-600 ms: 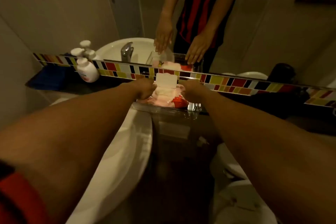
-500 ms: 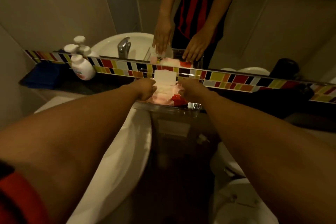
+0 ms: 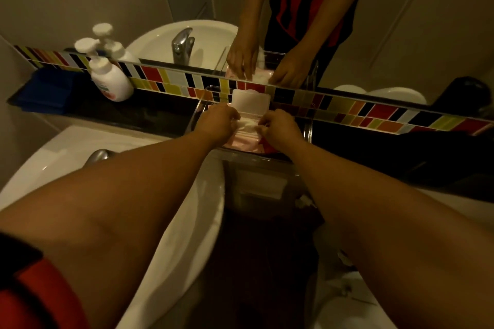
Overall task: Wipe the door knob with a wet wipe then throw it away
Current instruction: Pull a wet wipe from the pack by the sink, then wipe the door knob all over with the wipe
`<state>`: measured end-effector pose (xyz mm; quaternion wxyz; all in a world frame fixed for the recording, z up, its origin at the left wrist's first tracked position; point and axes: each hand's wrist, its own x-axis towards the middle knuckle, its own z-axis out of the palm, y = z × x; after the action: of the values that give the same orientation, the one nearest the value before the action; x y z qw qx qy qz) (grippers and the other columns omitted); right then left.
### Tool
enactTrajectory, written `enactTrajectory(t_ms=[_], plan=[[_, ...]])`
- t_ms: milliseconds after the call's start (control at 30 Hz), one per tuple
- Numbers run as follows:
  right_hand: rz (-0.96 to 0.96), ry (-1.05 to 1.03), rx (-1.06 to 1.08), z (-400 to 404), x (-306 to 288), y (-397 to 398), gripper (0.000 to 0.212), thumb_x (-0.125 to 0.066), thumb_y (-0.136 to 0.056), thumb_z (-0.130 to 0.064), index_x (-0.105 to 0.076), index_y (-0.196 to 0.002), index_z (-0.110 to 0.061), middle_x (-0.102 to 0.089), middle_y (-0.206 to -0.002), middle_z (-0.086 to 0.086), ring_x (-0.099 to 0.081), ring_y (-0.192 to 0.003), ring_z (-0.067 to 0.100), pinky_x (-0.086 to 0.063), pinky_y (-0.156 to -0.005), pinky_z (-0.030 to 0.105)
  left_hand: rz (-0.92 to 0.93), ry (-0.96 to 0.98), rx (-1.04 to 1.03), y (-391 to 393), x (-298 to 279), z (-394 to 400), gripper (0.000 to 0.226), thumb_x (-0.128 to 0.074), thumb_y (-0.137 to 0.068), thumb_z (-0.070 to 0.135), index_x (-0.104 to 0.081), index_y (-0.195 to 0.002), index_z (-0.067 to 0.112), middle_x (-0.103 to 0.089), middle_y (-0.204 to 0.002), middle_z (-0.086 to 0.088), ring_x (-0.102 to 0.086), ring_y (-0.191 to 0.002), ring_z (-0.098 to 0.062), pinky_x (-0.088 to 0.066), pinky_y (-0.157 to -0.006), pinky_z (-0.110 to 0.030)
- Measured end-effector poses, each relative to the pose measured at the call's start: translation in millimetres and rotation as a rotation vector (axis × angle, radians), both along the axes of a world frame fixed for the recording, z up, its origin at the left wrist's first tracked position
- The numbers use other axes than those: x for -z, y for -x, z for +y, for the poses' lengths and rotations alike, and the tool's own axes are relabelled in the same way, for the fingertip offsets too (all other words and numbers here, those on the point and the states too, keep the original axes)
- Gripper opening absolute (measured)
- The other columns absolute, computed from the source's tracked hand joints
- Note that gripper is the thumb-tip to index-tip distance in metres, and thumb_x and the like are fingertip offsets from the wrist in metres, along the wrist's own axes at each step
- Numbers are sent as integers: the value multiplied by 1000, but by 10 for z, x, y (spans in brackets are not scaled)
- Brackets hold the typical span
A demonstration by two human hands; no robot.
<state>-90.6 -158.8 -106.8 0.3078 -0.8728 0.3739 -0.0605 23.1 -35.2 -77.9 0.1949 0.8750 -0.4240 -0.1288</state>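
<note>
Head view showed both hands at the pink wipe pack (image 3: 244, 140): the left hand (image 3: 217, 123) and right hand (image 3: 280, 128) each pinched white wipe material (image 3: 248, 123) at its opening, grip closed. Its white flap (image 3: 250, 101) stood open behind them. Left of the pack, a soap bottle (image 3: 111, 80) stood on the dark counter (image 3: 160, 115).

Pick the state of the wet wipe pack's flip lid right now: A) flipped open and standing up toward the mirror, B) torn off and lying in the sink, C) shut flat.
A: the white flip lid stands raised behind the opening of the wet wipe pack, with the left hand and right hand both at the opening.
</note>
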Motion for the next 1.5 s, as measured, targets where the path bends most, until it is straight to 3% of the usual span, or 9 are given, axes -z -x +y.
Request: enactTrajectory(t_ms=[267,367,467,567,833,933,1100,1267,1500], plan=[[-138,-34,18,-17,-213,-18,12,-60,-92,-19,-62,-85,-10,-55,-100,7,-54,-82,20,-44,-69,32,186,156,-146,-32,-143,-26,17,-58,-94,18,-68,-105,11,-68,-100,-9,-66,-90,-23,-59,-77,-39],[-207,-107,50,13,-340,-44,15,-57,-91,-18,-62,-82,-8,-63,-93,11,-62,-81,26,-54,-70,41,277,224,-194,-47,-301,1,14,-57,-93,13,-66,-100,4,-66,-92,-11,-62,-81,-22,-51,-63,-27],[-329,-405,121,103,-524,-94,15,-51,-93,-12,-60,-85,-4,-66,-89,17,-69,-72,25,-59,-72,47,396,286,-261,-23,-509,94,13,-57,-92,5,-62,-103,-1,-65,-94,-17,-64,-75,-22,-55,-71,-40],[-475,-752,189,253,-785,-118,9,-51,-94,0,-60,-91,3,-64,-92,24,-70,-60,23,-62,-55,32,483,346,-303,-16,-707,284,17,-56,-91,-1,-61,-106,3,-64,-97,-13,-68,-79,-23,-59,-73,-40],[-553,-1093,69,920,-1211,-481,23,-56,-86,6,-65,-107,1,-64,-114,19,-66,-106,31,-59,-84,36,516,423,-407,-60,-1234,1229,30,-57,-85,-9,-69,-101,13,-67,-101,-6,-64,-94,-19,-56,-80,-29],[-544,-1169,-30,1361,-1426,-663,17,-60,-86,1,-65,-102,1,-67,-109,17,-68,-96,26,-61,-70,31,488,495,-496,-89,-1461,1760,31,-62,-82,-9,-71,-107,5,-68,-106,-11,-64,-97,-22,-57,-83,-29],[-411,-1008,-283,2355,-1757,-960,29,-66,-80,10,-69,-102,-9,-67,-117,16,-65,-103,28,-58,-87,36,441,637,-661,-20,-1757,2822,25,-65,-85,4,-73,-109,1,-71,-106,-12,-67,-93,-23,-59,-74,-27],[-327,-964,-462,3526,-2027,-950,38,-64,-85,10,-62,-121,0,-65,-109,14,-66,-86,23,-58,-52,21,332,794,-841,175,-1897,4074,29,-66,-83,-7,-69,-112,-2,-70,-106,-17,-66,-83,-20,-58,-64,-22],[-278,-880,-622,5210,-2195,-788,26,-62,-89,4,-65,-115,3,-62,-105,16,-63,-81,22,-59,-62,25,315,996,-1042,615,-2016,5789,39,-57,-86,-12,-65,-121,3,-65,-111,-13,-62,-94,-25,-56,-87,-40]])
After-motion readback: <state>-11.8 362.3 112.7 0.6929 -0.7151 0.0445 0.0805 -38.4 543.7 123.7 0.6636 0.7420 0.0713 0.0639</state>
